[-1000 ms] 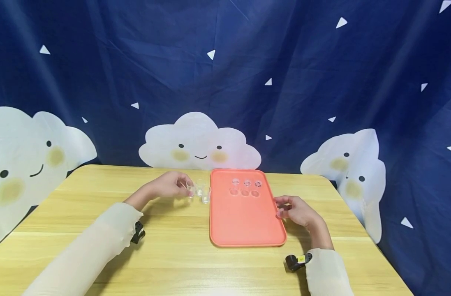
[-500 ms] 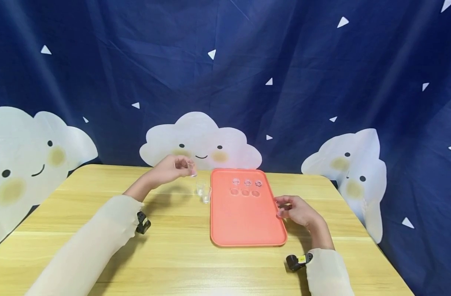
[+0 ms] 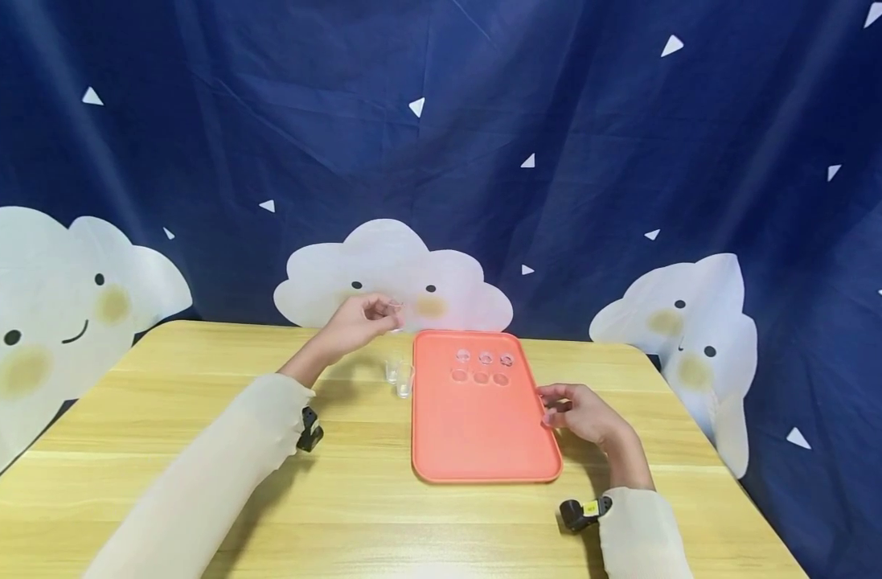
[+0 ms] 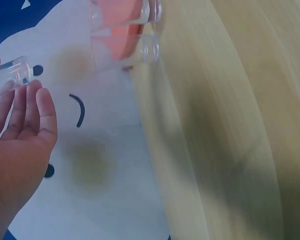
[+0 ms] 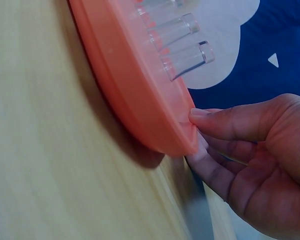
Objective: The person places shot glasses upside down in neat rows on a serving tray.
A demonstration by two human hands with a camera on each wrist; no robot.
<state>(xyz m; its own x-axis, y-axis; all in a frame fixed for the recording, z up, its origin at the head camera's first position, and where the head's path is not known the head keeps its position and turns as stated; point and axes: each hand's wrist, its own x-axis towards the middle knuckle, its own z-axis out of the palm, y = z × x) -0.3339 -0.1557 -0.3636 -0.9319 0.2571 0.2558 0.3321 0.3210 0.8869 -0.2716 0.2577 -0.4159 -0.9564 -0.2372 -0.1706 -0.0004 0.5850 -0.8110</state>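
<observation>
My left hand [image 3: 364,322] is raised over the far edge of the table, gripping a small clear glass [image 4: 17,72] between thumb and fingers, its thick base pointing down. Below it, two similar glasses [image 3: 404,380] stand upright on the wood, close to the left side of a coral-red tray [image 3: 484,442]. On the tray's far half, several clear glasses [image 5: 190,60] stand in two rows, bases up. My right hand [image 3: 581,414] holds the tray's right rim, thumb [image 5: 210,119] on top and fingers beneath.
The tray lies on a light wooden table [image 3: 325,498], its far end near the table's back edge. Behind hangs a dark blue curtain [image 3: 469,201] with white clouds and triangles. Each wrist wears a small black camera.
My left hand has picked a glass up from the group beside the tray, lifted it and carried it back and to the right. The right hand stays at the tray rim.
</observation>
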